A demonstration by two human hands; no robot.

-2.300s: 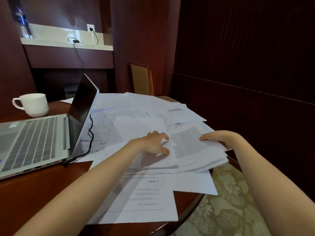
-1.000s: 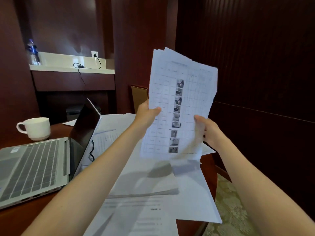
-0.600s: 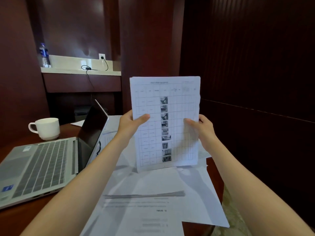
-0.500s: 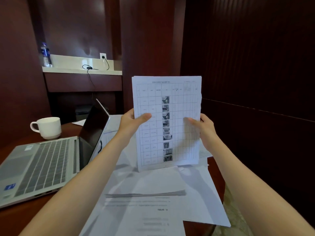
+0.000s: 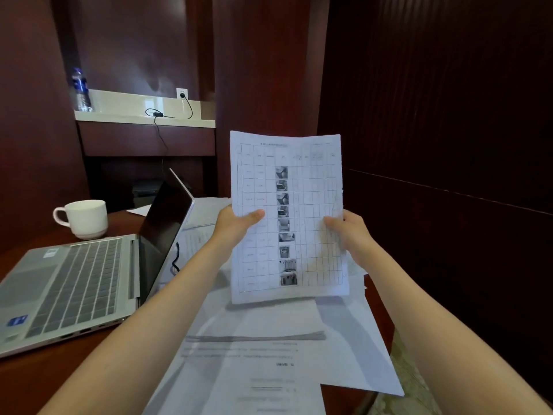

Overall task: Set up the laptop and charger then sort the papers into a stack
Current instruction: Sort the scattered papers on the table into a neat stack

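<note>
Head view: shows laptop (image 5: 74, 283) open on tabletop (image 5: 45, 384) at left, charger (image 5: 157, 114) plugged into wall socket (image 5: 182, 93) behind; reads as setup finished. Sorting underway: with left hand (image 5: 236, 224) and right hand (image 5: 348, 232), pinches side edges of upright sheaf (image 5: 287, 187) above loose papers (image 5: 269, 354). Next calls for squaring edges, laying flat, then gathering remaining sheets on top.

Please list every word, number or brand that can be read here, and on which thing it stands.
Nothing can be read with certainty.
On the held sheets: table headings, too blurred.
On the papers on the table: printed lines, too small.
On the laptop: blue sticker and keys, unreadable.
On the bottle: blue label, unreadable.
</note>
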